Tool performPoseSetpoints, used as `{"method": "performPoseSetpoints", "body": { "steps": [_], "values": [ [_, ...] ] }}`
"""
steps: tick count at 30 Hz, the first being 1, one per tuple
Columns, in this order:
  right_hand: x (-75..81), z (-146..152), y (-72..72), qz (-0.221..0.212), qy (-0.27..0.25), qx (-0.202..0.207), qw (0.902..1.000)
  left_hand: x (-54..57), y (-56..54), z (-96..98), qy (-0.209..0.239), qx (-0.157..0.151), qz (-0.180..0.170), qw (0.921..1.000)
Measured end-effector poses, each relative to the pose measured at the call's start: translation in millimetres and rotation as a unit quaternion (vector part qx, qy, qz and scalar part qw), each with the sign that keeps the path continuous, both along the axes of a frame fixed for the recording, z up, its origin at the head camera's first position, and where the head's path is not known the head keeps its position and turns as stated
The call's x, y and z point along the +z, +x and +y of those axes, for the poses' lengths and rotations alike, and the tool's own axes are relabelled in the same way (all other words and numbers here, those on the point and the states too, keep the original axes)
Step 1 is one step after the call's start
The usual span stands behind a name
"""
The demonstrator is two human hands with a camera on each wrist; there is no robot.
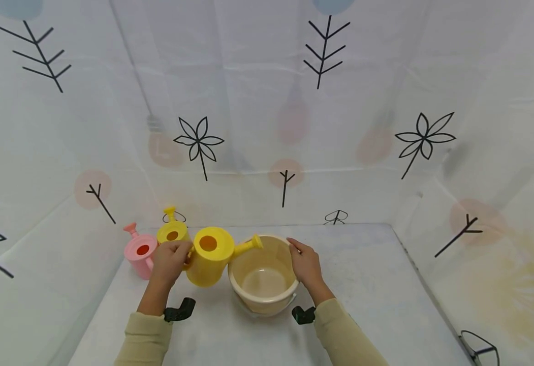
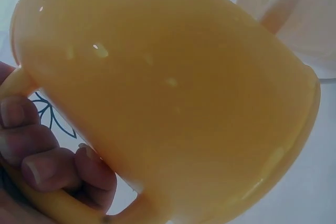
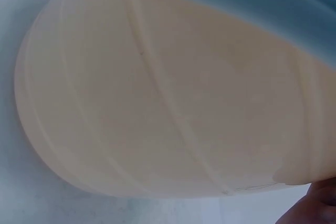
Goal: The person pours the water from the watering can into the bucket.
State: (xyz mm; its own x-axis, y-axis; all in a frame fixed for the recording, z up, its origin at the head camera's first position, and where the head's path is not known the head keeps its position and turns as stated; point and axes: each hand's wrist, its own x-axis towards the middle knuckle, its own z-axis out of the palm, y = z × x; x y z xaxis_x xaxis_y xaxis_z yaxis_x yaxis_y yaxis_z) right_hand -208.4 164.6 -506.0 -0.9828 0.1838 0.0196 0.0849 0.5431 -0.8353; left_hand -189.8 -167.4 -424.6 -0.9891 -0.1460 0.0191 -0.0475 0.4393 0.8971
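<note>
One near yellow watering can (image 1: 208,269) in the left hand (image 1: 169,262), fingers curled closely round its handle; left wrist view shows the fingertips through the handle loop, beside the can's wall. Can sits just left of a cream bucket (image 1: 263,279), its mouth upward with a dark round opening. Spout (image 1: 247,246) points right, its head overlapping the bucket's left far rim in the head view; cannot tell whether the two touch, nor whether the can's base meets the table (image 1: 367,290). Bucket around mid-table, between the hands, its inside floor visible. Thin pale handle (image 1: 294,299) hangs along the bucket's near right side. Right hand (image 1: 307,262) at the right far part of the bucket's rim, fingers bent over and holding it; right wrist view catches only a bit of that hand against the wall, rest of the grip out of frame. Two further cans to the left: a far yellow watering can (image 1: 168,227) just beyond the left hand and partly hidden by it, a pink watering can (image 1: 133,258) left of that, its handle side toward the left forearm. Long sleeves (image 1: 145,338), light khaki; dark wrist mount (image 1: 180,310) at each wrist. Backdrop (image 1: 248,91) pale, printed with black sprigs and faint pink spots.
</note>
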Motion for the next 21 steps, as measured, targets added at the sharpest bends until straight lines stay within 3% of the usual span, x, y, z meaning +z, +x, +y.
{"method": "performPoseSetpoints", "body": {
  "steps": [12, 21],
  "values": [
    [1.7, -0.5, -0.5, -0.011, -0.049, -0.014, 0.9987, 9.9, -8.4, 1.7, -0.072, -0.042, -0.018, 0.9963],
    [0.0, -0.6, -0.6, -0.007, -0.052, -0.019, 0.9984, 17.7, -14.9, 7.5, -0.081, -0.064, -0.040, 0.9938]
  ]
}}
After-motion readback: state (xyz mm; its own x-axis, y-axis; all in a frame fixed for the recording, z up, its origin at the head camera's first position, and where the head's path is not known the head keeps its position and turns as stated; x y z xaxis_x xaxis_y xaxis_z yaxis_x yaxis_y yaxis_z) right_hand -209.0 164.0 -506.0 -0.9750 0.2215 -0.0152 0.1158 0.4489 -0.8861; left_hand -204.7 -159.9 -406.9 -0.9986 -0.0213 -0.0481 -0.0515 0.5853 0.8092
